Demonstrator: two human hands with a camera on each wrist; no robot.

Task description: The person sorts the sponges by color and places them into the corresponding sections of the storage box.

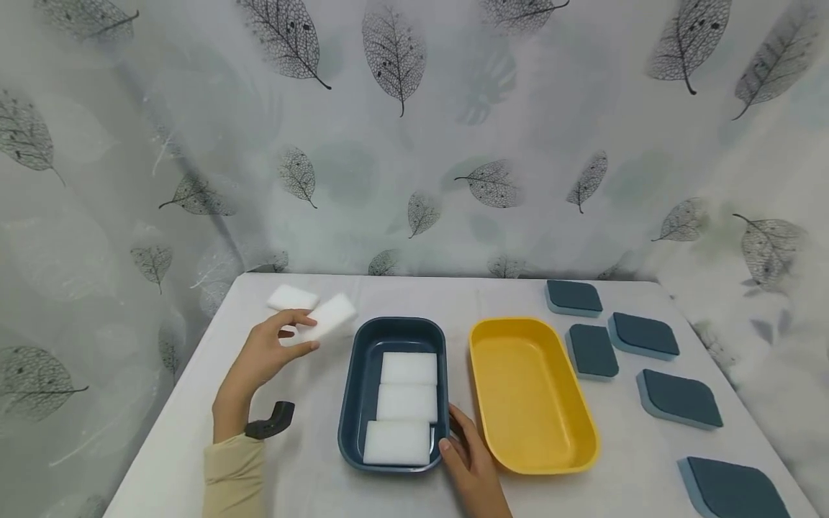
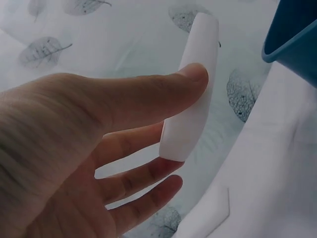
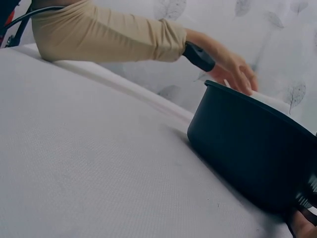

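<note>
My left hand (image 1: 268,352) pinches a white sponge (image 1: 329,316) between thumb and fingers, raised over the table's left side. In the left wrist view the thumb presses one face of that sponge (image 2: 190,99). Another white sponge (image 1: 293,297) lies on the table just behind it. To the right stands a dark blue tray (image 1: 347,403) with three white sponges (image 1: 406,401) laid in a column inside. My right hand (image 1: 476,464) is at the tray's lower right side, thumb at the rim and the other fingers along its outer wall.
A yellow tray (image 1: 476,374) without contents stands right of the blue one. Several dark blue-grey sponges (image 1: 680,398) lie spread over the table's right side. A leaf-printed curtain (image 1: 388,180) hangs behind the white table (image 1: 311,446).
</note>
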